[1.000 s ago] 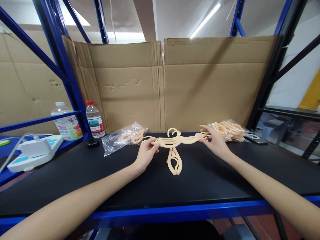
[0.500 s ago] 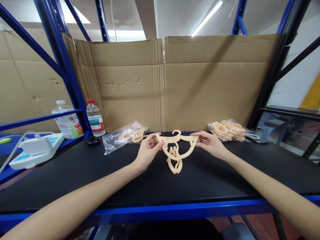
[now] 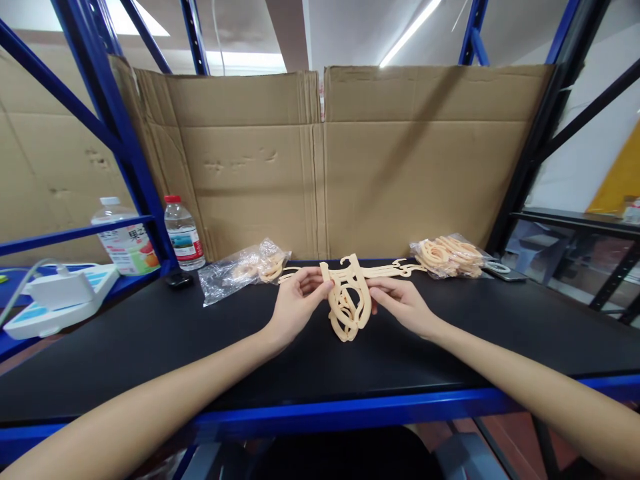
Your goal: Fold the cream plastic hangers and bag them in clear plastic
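A cream plastic folding hanger (image 3: 363, 293) is held upright between my hands, its two arms folded downward close to each other and its hook at the top. My left hand (image 3: 300, 300) pinches its left side with thumb and fingers. On its right side, my right hand (image 3: 403, 303) grips the other arm, fingertips partly hidden behind it. Below and behind it, another folded cream hanger (image 3: 345, 331) lies on the black table (image 3: 450, 347). More cream hanger pieces (image 3: 395, 269) stretch out behind my right hand.
An open clear bag with cream pieces (image 3: 267, 263) lies at the back left, a fuller bag (image 3: 447, 257) at the back right beside a phone (image 3: 505, 272). Bottles (image 3: 184, 237), a black object (image 3: 179, 279) and a power strip (image 3: 65, 307) are at the left. Cardboard (image 3: 250, 167) stands behind.
The hanger's arms have folded inward, from a wide bow to a narrow shape. My right hand has moved left toward my left hand, uncovering hanger pieces behind. The view has shifted slightly.
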A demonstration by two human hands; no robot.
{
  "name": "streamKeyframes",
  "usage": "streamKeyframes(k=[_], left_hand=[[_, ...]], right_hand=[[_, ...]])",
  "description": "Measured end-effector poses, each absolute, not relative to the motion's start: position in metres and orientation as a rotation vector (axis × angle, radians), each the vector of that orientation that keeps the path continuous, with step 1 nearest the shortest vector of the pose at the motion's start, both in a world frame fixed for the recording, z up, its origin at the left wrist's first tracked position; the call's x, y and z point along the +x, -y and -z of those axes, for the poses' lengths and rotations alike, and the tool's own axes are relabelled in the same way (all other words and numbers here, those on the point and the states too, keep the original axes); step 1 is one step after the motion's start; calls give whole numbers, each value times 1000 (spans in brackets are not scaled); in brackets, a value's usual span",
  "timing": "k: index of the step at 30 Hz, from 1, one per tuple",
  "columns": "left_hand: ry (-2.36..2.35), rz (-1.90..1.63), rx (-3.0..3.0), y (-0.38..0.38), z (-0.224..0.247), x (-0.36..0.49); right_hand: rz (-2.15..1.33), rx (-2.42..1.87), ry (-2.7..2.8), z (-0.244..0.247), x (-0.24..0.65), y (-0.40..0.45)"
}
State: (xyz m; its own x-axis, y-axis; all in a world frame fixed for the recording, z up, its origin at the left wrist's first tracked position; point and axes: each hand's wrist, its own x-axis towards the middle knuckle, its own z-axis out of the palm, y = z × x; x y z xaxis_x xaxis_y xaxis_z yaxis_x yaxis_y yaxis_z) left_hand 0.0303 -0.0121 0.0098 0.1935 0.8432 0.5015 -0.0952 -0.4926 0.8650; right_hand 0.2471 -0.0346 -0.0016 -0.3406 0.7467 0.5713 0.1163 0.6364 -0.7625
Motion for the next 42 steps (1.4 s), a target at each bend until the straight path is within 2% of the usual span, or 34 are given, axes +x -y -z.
streamKeyframes(k=[8,13,23,29,35,42], left_hand=[[-696,-1419,1646,17,-10,33],[-600,-1388,1731,22,-9,33],[-613,-1354,1871,29,-7,34],[-676,-1297,1888,27,-8,36],[-674,-1301,1808,19,-6,34],[-652,-1260,1793,18,-4,36]], right_hand=[[-763,-750,1745,4,240,40],[-637,-832,1735,9,240,35],[-465,-760,1983,1,237,46],[-497,-777,2031,1,236,46],[-760,-753,1850,2,237,42],[-791,-794,1886,2,236,38]])
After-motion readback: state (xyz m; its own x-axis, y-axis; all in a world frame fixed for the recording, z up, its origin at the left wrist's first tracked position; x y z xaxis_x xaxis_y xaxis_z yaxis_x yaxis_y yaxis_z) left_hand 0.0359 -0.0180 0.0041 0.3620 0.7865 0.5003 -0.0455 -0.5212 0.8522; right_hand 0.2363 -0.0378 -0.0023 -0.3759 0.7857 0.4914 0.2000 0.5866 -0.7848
